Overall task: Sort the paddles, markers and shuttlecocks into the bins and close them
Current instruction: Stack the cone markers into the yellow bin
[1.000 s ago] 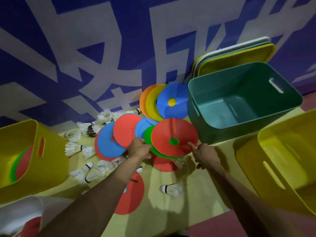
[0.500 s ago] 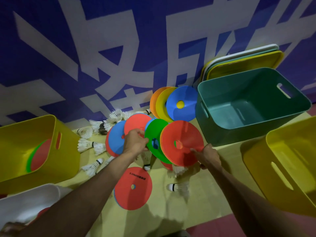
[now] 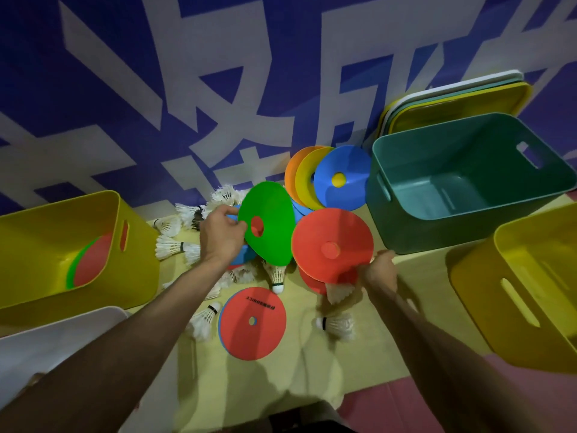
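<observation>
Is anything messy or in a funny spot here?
Yes. Shuttlecocks lie scattered on the floor among loose discs, one standing on its cork. The teal bin is empty, and the lids lean against the wall.

Single head-worn wide-angle view, looking forward and steeply down over both forearms, close above the yellow floor mat (image 3: 299,370); blue lettered wall (image 3: 156,89) fills the upper frame.

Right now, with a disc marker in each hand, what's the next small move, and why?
Probably swing the left hand with its green marker over to the yellow bin on the left. That bin already holds red and green markers, while the teal bin looks empty. The right hand with its red marker can follow.
</observation>
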`<action>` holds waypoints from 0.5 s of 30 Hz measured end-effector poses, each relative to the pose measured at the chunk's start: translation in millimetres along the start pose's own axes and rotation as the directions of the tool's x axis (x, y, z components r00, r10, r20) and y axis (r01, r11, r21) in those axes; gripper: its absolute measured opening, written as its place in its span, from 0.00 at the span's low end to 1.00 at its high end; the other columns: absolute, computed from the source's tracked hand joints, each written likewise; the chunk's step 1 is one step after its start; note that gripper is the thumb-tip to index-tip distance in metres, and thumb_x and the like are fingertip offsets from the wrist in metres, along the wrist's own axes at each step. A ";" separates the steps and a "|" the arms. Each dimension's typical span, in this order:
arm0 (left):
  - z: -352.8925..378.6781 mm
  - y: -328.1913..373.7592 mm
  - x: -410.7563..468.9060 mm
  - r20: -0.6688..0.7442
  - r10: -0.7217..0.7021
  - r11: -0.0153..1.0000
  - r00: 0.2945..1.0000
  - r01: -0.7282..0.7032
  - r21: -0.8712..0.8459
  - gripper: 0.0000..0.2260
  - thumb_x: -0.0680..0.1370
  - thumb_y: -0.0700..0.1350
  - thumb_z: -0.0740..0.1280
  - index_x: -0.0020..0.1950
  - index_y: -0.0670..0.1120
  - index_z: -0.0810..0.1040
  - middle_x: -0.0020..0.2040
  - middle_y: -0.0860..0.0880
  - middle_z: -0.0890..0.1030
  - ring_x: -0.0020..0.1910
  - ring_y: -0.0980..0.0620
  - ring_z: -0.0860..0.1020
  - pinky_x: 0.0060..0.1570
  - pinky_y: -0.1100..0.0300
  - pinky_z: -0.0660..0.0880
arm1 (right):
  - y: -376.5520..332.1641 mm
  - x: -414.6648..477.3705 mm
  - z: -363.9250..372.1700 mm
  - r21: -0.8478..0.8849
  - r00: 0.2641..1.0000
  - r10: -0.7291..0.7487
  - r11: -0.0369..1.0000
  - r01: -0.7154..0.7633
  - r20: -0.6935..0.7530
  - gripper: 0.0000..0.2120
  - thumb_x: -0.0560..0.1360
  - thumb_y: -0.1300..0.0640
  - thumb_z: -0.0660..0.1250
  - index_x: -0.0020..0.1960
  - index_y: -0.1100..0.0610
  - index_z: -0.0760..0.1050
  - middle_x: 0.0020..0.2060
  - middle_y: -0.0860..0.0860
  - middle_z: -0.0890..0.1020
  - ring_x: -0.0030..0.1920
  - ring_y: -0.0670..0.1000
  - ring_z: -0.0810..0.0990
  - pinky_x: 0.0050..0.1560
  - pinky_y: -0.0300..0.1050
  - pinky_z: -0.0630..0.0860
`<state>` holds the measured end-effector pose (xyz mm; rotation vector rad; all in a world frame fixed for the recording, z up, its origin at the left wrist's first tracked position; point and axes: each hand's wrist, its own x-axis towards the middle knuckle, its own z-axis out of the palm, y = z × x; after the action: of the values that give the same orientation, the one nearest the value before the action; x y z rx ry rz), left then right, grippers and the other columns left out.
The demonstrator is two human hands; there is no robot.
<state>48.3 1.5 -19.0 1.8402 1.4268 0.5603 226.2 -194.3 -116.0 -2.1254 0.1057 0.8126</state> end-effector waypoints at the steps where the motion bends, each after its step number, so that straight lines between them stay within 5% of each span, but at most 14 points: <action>1: -2.8 -1.6 0.6 -0.020 -0.006 1.000 1.000 0.006 -0.008 0.10 0.72 0.36 0.68 0.46 0.50 0.76 0.34 0.50 0.77 0.41 0.42 0.82 0.46 0.45 0.81 | 0.9 0.8 -2.5 -0.155 0.998 -0.055 0.987 0.048 -0.037 0.16 0.77 0.61 0.61 0.64 0.64 0.69 0.58 0.58 0.77 0.57 0.62 0.77 0.42 0.41 0.81; 3: -9.3 -5.2 1.4 -0.052 -0.015 1.000 0.999 0.013 -0.028 0.09 0.72 0.36 0.68 0.46 0.50 0.76 0.34 0.49 0.78 0.41 0.42 0.82 0.46 0.45 0.81 | -0.4 1.2 -9.5 -0.334 0.990 -0.133 0.936 0.108 -0.055 0.13 0.74 0.61 0.65 0.58 0.62 0.75 0.53 0.58 0.81 0.53 0.60 0.80 0.54 0.52 0.79; 6: -22.4 -5.9 4.2 -0.089 -0.025 0.998 0.996 0.019 -0.064 0.08 0.73 0.36 0.68 0.49 0.46 0.78 0.35 0.48 0.77 0.40 0.43 0.81 0.46 0.45 0.81 | -11.4 -2.2 -16.5 -0.334 0.948 -0.300 0.908 0.252 -0.102 0.13 0.75 0.62 0.64 0.57 0.62 0.80 0.53 0.59 0.83 0.56 0.59 0.79 0.59 0.49 0.74; 10: -46.2 -9.9 13.5 -0.112 -0.032 0.992 0.993 0.018 -0.125 0.08 0.73 0.36 0.68 0.51 0.43 0.79 0.36 0.48 0.77 0.40 0.43 0.81 0.45 0.46 0.81 | -28.4 -24.9 -11.3 -0.417 0.852 -0.495 0.819 0.393 -0.170 0.14 0.78 0.60 0.61 0.61 0.57 0.79 0.53 0.60 0.81 0.52 0.59 0.79 0.54 0.48 0.75; 15: -91.4 -28.4 25.5 -0.118 -0.057 0.962 0.991 0.023 -0.273 0.08 0.70 0.37 0.68 0.43 0.51 0.77 0.36 0.47 0.79 0.40 0.42 0.82 0.42 0.43 0.81 | -64.1 -71.5 12.2 -0.441 0.729 -0.621 0.762 0.475 -0.289 0.15 0.78 0.60 0.58 0.61 0.53 0.79 0.52 0.58 0.80 0.53 0.61 0.79 0.52 0.54 0.75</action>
<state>-27.8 54.8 15.3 1.5797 1.3879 0.8201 185.7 -158.1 -35.8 -2.4320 -0.4755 -0.0093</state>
